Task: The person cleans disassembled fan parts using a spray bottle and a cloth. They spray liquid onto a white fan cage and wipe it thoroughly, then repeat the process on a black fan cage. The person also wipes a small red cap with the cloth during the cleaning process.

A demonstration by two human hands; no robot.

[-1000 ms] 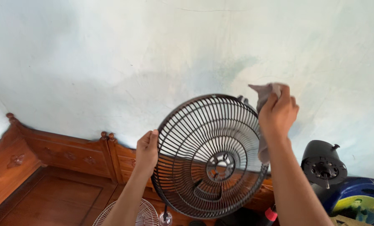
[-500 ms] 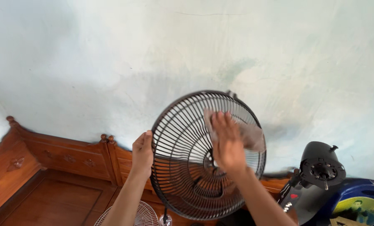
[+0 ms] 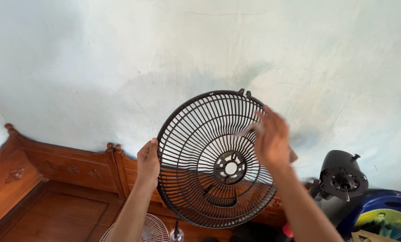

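A round black wire fan guard [image 3: 200, 148] is held up in front of the pale wall. My left hand [image 3: 148, 162] grips its left rim. My right hand [image 3: 272, 142] presses a grey cloth [image 3: 250, 130] against the inside of the guard's right half; the hand is blurred, and only a strip of cloth shows past its fingers, with a bit more at its right edge. The guard's hub with its round centre hole [image 3: 230, 168] shows just left of the right wrist.
A black fan motor head [image 3: 341, 175] on its stand is at the lower right, beside a blue round object [image 3: 382, 213]. A white wire fan guard [image 3: 154, 228] lies low at the bottom. Carved brown wooden furniture [image 3: 52, 179] fills the lower left.
My right hand with the cloth went from the guard's upper right rim down across its inside face, then back toward the right half. The guard has tilted and risen slightly.
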